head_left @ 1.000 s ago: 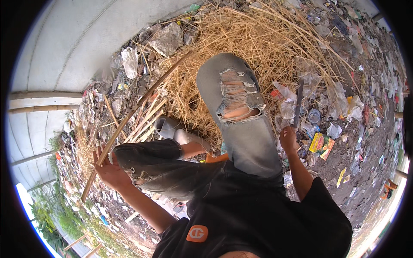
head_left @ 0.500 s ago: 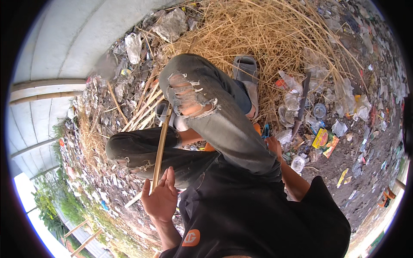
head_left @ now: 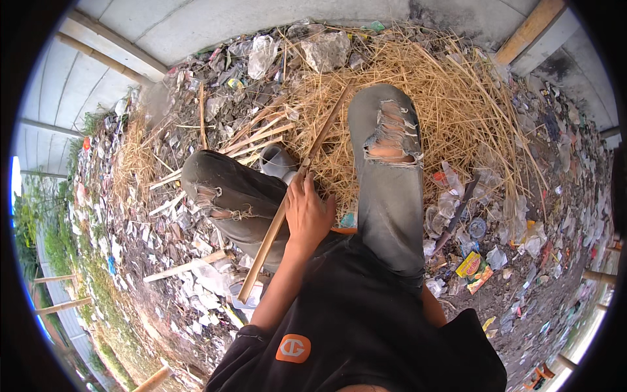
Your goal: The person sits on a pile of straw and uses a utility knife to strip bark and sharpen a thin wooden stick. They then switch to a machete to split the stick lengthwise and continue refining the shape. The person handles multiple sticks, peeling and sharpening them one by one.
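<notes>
In torn dk. jeans (head_left: 238, 186), L leg is bent out to the side. Just R of that knee, a gray slip-on shoe (head_left: 277, 159). A long split-bamboo strip (head_left: 268, 247) slants from beside L forearm (head_left: 282, 284) up over a straw pile (head_left: 450, 108). L hand (head_left: 308, 210), back up, thumb apart, lies at strip's middle; can't tell if clamped on it. R hand's hidden by R thigh (head_left: 392, 225), state can't be told. Farther R, dk. flat bar (head_left: 458, 219), then yellow-&-red wrapper (head_left: 470, 264), on littered ground (head_left: 513, 297).

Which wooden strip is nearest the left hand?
The long strip slanting across the left thigh, at the left hand; the pale strips lie farther off.
</notes>
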`<state>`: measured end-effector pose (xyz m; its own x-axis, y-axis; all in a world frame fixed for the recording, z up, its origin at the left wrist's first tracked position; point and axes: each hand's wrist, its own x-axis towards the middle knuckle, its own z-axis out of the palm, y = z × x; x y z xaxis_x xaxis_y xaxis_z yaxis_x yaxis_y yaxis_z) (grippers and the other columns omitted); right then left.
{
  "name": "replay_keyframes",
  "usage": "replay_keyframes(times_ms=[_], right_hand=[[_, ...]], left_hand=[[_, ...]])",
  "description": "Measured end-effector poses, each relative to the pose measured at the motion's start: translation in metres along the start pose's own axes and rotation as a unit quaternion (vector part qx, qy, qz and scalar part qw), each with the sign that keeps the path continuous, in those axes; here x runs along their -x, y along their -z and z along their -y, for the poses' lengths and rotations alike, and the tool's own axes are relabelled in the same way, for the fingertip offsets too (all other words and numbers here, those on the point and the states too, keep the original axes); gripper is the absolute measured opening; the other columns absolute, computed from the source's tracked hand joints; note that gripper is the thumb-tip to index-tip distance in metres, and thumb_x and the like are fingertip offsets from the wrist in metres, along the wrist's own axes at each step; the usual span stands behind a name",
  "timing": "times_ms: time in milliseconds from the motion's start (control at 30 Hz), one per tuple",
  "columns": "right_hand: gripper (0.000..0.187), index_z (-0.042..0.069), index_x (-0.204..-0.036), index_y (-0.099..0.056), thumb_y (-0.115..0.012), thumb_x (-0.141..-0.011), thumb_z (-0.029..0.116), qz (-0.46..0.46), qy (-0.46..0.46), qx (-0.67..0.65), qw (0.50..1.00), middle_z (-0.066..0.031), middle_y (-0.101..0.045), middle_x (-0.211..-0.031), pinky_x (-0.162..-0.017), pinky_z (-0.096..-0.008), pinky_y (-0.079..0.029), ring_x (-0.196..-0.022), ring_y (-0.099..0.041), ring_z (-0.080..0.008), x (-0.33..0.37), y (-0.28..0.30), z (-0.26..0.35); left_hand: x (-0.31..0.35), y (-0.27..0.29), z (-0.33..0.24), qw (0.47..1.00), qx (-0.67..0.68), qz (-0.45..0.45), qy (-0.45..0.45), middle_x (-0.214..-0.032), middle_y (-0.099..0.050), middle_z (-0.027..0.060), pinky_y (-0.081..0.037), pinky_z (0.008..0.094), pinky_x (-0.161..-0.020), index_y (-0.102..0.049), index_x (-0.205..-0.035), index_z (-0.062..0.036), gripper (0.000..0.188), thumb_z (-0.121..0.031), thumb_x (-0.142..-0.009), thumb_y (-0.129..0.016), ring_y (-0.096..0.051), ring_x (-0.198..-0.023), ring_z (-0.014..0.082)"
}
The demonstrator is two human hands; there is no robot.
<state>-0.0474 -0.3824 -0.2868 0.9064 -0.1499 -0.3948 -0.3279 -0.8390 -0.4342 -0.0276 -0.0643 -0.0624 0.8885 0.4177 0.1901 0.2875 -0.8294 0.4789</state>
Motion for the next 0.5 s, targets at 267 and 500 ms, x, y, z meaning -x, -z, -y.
replay_keyframes(times_ms=[267, 500], right_hand=[[0.036, -0.001, -0.108, -0.055, -0.068, -0.091, 0.028, -0.035, 0.072, -0.023, 0.997, -0.0241, -0.067, -0.099, -0.075, -0.0525, -0.055, -0.087, -0.069, -0.0444, -0.007, 0.088, 0.034], [0.035, -0.001, -0.109, -0.054, -0.067, -0.091, 0.026, -0.052, 0.165, -0.008, 0.985, -0.0237, -0.068, -0.097, -0.073, -0.0515, -0.055, -0.084, -0.069, -0.0432, -0.020, 0.136, 0.144]], left_hand=[[0.011, -0.004, 0.030, 0.996, 0.081, -0.044, 0.022, -0.139, -0.048, 0.0292, -0.040, 0.0543, -0.111, -0.057, -0.126, 0.0054, 0.056, -0.016, -0.078, -0.078, -0.046, -0.134, 0.0487], [0.016, 0.002, 0.055, 0.979, 0.184, -0.051, 0.069, -0.138, -0.048, 0.0300, -0.040, 0.0555, -0.111, -0.059, -0.124, 0.0034, 0.051, -0.018, -0.082, -0.078, -0.045, -0.134, 0.0498]])
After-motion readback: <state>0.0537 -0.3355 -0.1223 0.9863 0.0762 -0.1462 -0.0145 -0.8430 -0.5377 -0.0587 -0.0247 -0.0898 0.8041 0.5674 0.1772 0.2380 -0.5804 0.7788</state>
